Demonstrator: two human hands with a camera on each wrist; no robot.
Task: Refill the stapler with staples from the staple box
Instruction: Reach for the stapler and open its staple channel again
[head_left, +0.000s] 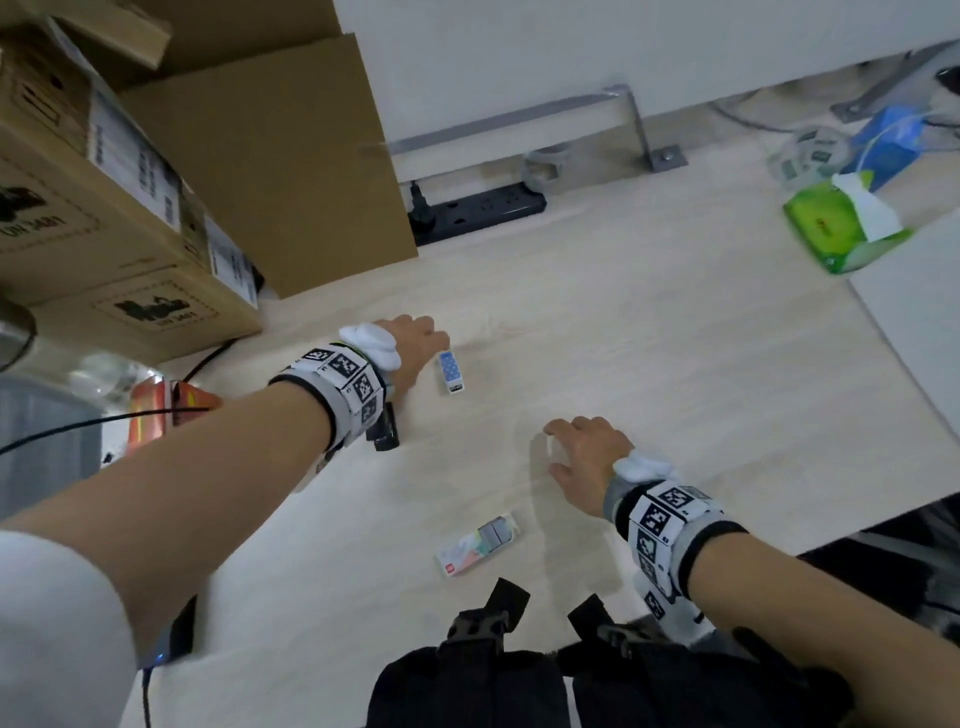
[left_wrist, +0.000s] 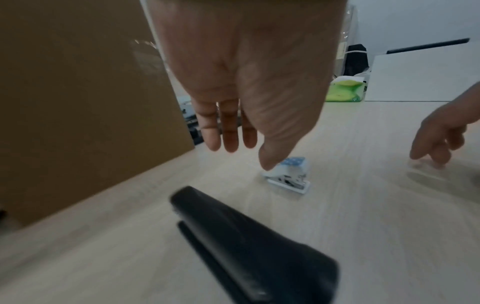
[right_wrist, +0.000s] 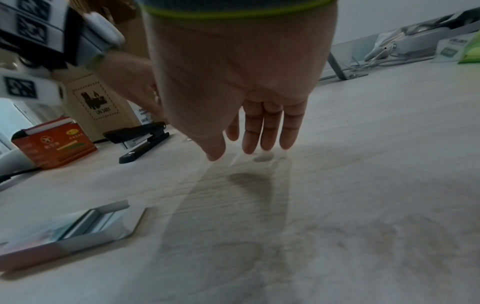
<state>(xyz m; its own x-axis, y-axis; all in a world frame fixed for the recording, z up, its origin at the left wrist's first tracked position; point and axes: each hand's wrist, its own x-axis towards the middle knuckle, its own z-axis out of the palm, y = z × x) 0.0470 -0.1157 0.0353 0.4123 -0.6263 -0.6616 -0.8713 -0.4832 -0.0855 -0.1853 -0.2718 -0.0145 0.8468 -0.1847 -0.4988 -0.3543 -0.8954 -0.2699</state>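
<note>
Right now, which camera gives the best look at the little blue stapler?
The left wrist view: the little blue stapler sits near the middle, seen side-on, just past the left hand's thumb. The head view shows only its dotted top from above, small. The right wrist view does not show it; the hands block that spot.

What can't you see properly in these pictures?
- Black stapler: in the head view the left wrist band covers most of it; in the left wrist view it is blurred.
- Blue-dotted stapler: the left hand hides its rear, so touching cannot be told.
- Staple box: blurred and cut off by the right wrist view's left edge; its print is too small to read.
- Right hand: its fingertips' contact with the table is unclear.
</note>
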